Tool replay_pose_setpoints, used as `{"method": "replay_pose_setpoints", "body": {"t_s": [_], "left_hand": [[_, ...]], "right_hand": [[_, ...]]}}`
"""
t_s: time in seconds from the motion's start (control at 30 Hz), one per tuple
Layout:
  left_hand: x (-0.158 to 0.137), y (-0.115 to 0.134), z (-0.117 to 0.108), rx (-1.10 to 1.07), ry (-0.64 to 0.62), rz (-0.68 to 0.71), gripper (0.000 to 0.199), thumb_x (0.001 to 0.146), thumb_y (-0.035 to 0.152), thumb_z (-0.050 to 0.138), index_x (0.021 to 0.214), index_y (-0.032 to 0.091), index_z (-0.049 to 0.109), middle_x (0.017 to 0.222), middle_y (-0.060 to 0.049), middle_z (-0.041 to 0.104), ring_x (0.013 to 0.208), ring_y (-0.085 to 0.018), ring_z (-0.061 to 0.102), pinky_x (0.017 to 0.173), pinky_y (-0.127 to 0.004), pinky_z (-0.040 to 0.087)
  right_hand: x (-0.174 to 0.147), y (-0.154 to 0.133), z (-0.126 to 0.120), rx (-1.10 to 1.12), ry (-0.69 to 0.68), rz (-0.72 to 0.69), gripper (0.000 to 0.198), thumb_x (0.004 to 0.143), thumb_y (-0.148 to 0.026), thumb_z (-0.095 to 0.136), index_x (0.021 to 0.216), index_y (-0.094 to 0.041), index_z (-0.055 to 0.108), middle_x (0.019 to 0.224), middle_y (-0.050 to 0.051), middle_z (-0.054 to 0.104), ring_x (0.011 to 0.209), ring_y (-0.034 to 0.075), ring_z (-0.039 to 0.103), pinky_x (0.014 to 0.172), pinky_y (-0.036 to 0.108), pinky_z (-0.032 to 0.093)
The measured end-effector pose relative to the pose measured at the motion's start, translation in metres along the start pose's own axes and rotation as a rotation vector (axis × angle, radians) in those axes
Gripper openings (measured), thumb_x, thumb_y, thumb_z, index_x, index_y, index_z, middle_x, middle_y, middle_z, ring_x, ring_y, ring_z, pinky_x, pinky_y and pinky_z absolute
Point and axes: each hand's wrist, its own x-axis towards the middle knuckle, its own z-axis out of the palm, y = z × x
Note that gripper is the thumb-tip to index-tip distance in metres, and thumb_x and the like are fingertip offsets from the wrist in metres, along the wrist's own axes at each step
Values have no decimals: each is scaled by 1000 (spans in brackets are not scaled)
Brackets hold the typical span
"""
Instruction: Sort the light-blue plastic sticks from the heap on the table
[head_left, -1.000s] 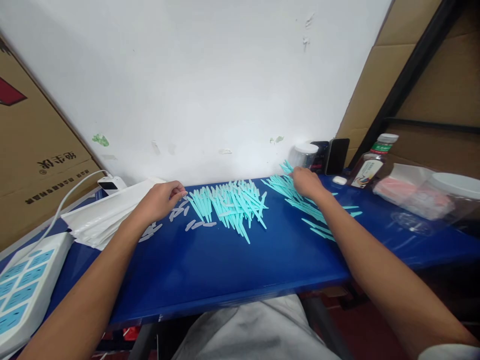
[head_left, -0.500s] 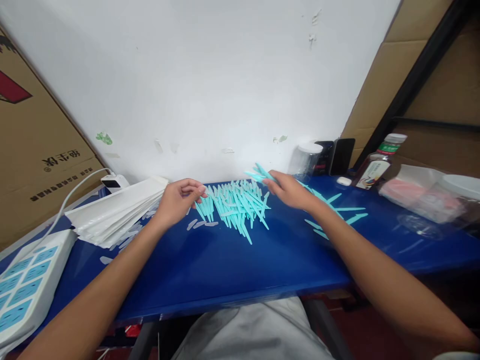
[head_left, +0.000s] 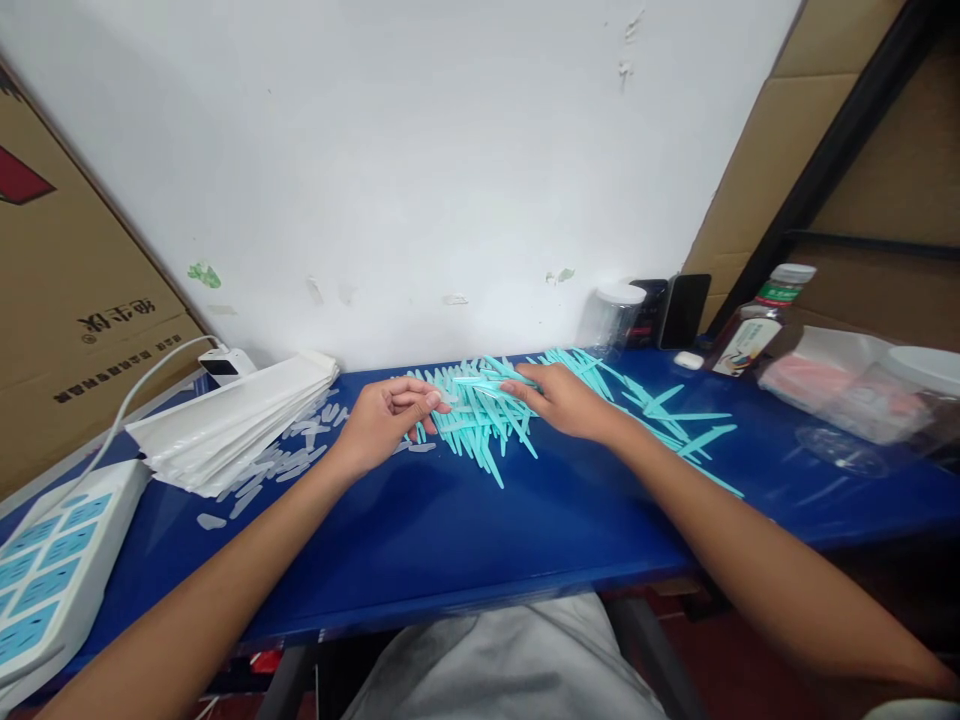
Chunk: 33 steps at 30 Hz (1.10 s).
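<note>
A pile of turquoise eyebrow razors [head_left: 480,440] with slim tapering handles lies on the blue table in front of me. Over the pile, my right hand [head_left: 559,398] is closed around several of these razors, their ends pointing left. My left hand [head_left: 394,415] is at the pile's left side, thumb and forefinger pinched on what looks like a translucent blade cap [head_left: 448,394]. Small loose translucent caps [head_left: 304,435] are scattered left of my left hand. More turquoise razors [head_left: 667,415] lie spread to the right, partly behind my right forearm.
White plastic bags [head_left: 240,420] are stacked at the left, near a white power strip [head_left: 105,560]. Along the right stand a clear jar [head_left: 613,320], dark phones [head_left: 684,312], a bottle [head_left: 757,325] and a pink-filled bag [head_left: 840,385]. A white wall [head_left: 465,180] rises behind the table [head_left: 450,545].
My right hand has moved left and down with its razors, close to my left hand. My left hand has shifted right. More razors now show at the right.
</note>
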Motion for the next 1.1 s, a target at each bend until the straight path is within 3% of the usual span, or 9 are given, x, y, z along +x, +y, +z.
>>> {"method": "replay_pose_setpoints", "body": {"t_s": [0.43,0.63,1.1], "left_hand": [[1,-5,0,11,130,51,39,85,52,77,91,13,71,83,-11,78,61,-16,67,48,-24,50],[0,-1,1,13,213,106,38,80,48,84,94,13,76,84,-10,77,62,-16,68,47,-23,51],[-1,1,0,108,212,131,38,79,46,84,102,16,81,80,-7,77,61,-16,68,49,-24,54]], "right_hand": [[-2,1,3,-25,-40,-17,46,107,-55,41,76,-22,38,60,-4,38,53,13,36,58,29,21],[-1,2,4,-48,-39,-19,47,107,-56,39,77,-21,41,62,-2,44,56,14,40,59,29,22],[-1,3,5,-50,-52,-26,46,107,-56,39,77,-21,41,62,-2,45,56,14,41,59,29,22]]}}
